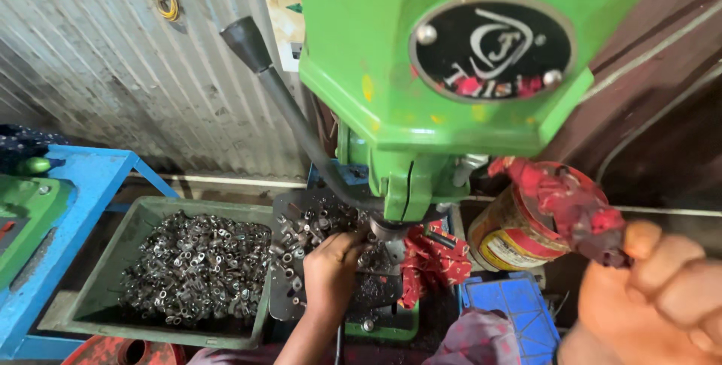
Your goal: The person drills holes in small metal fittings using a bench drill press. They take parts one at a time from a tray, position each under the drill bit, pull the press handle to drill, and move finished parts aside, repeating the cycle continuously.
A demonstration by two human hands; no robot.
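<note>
Head view, oval black badge [492, 49] on green drill press [391, 72], yellow-labelled tin [504, 241] beside it

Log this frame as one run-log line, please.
left hand on small metal parts at drill table | right hand gripping red-wrapped handle | green drill press above | green tray of parts at left

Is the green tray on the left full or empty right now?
Far from empty: the green tray holds a heap of small metal parts covering most of its floor, though the pile sits below the rim.
</note>
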